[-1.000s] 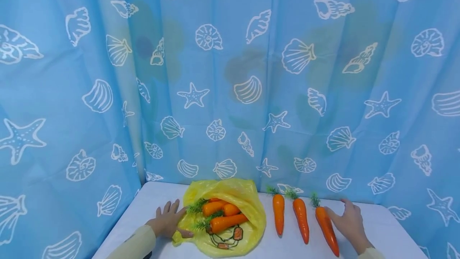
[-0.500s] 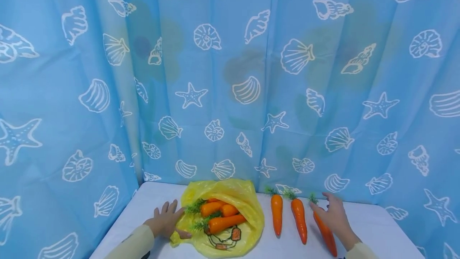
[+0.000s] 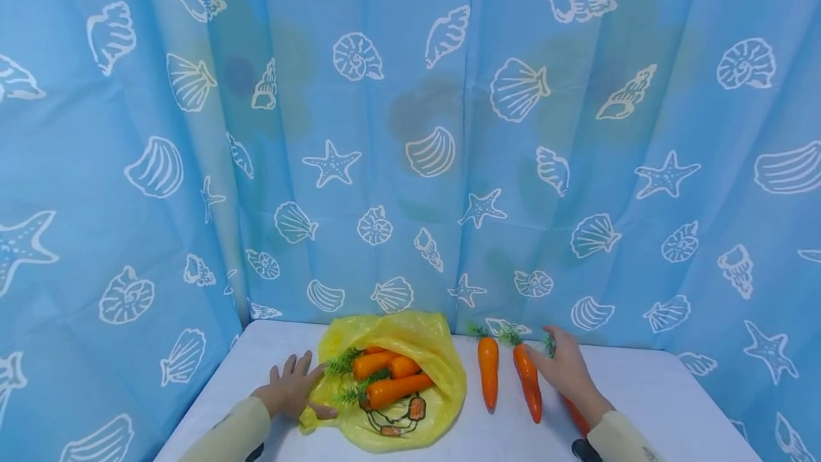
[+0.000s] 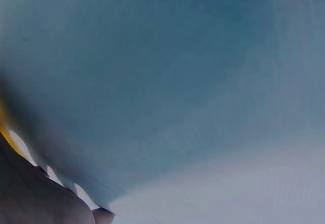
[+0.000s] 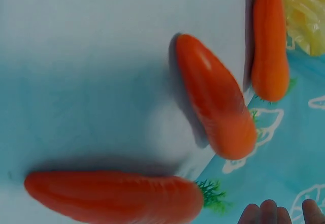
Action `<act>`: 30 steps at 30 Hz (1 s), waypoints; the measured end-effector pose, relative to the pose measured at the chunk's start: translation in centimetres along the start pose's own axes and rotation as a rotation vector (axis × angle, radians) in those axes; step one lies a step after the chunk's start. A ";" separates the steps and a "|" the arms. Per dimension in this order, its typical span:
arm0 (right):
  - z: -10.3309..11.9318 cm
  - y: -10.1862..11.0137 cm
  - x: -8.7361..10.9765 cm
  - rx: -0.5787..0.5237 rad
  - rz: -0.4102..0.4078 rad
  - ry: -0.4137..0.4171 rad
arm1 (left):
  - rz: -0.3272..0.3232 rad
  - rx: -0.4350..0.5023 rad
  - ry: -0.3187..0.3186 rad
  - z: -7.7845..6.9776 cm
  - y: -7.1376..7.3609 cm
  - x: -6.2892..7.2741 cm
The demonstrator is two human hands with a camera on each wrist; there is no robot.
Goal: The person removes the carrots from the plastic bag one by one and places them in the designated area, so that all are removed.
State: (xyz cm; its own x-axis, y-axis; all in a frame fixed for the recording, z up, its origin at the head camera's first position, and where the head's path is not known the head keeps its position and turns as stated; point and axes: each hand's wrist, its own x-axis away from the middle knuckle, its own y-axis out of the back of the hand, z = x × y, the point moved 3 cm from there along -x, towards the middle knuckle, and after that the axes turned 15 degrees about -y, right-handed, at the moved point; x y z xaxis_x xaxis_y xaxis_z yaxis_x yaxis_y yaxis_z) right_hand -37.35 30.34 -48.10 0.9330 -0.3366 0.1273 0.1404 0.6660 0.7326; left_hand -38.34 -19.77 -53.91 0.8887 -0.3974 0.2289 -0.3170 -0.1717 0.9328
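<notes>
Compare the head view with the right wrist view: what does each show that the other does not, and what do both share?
Only the head view shows the left hand resting flat on the yellow bag's edge, the carrots in the bag, the whole shell-patterned curtain and the right hand over the rightmost carrot.

Only the right wrist view shows that rightmost carrot in full, lying apart from its neighbours, with only the fingertips visible.

Both show the white table, the other two loose carrots and the yellow bag.

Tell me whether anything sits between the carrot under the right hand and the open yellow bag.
Yes. Two loose carrots lie on the table between them: the middle carrot and the left carrot, both beside the yellow bag. The right hand covers the rightmost carrot.
</notes>
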 end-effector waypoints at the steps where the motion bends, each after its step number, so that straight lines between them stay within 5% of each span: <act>1: 0.2 -0.1 0.1 0.001 -0.004 0.009 | 0.003 0.001 0.003 0.0 -0.1 0.0; 10: 2.3 -0.5 0.9 -0.001 -0.035 0.093 | -0.001 0.006 0.007 -0.1 0.1 0.0; 30: 4.3 -2.6 2.2 -0.022 0.008 0.142 | -0.001 0.006 0.018 0.2 -0.3 0.0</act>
State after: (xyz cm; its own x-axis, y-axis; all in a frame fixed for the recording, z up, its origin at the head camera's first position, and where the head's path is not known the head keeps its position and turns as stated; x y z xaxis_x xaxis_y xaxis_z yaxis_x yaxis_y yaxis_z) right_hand -37.08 25.00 -46.85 0.9713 -0.2349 0.0362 0.1386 0.6833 0.7169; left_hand -38.32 -19.85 -54.23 0.8945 -0.3814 0.2332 -0.3185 -0.1778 0.9311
